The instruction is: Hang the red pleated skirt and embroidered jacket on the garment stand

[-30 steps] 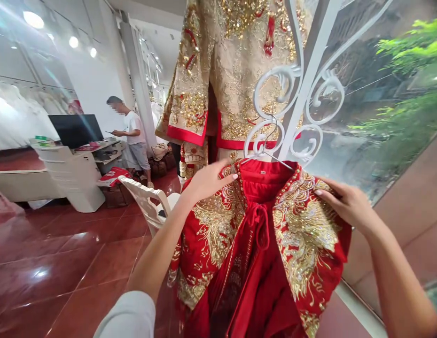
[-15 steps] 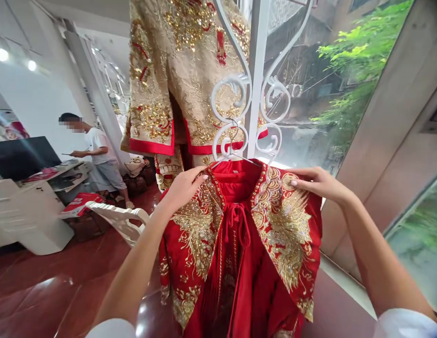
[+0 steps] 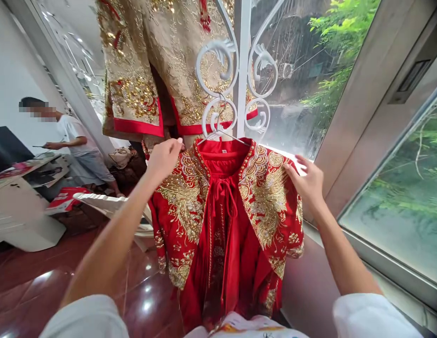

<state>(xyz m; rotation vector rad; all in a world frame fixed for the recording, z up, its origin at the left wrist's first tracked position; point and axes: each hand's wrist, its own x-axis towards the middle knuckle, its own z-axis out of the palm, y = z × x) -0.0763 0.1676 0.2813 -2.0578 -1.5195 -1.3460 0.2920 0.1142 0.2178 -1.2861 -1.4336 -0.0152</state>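
A red jacket [image 3: 179,211] with gold embroidery and beaded collar edges hangs on a thin wire hanger [image 3: 236,138], its front parted. Inside it shows a red garment [image 3: 230,244] with a tied ribbon at the neck. My left hand [image 3: 164,162] is at the shoulder on the left, its fingers loosely bent and the tips just above the shoulder line. My right hand [image 3: 309,179] is at the opposite shoulder, thumb near the fabric edge and fingers apart from it. Whether either hand still touches the cloth is hard to see.
The hanger hooks onto a white scrolled metal stand [image 3: 242,70]. Behind hangs a beige-gold embroidered garment [image 3: 134,94] with red hems. A window [image 3: 409,188] is on the right. At left are a white chair [image 3: 98,202], a desk [image 3: 24,206] and a standing person [image 3: 77,136].
Both hands have shifted from resting on the jacket's shoulders to their outer upper edges, fingers lifting away. The view has turned slightly right and down, showing more of the lower garment.
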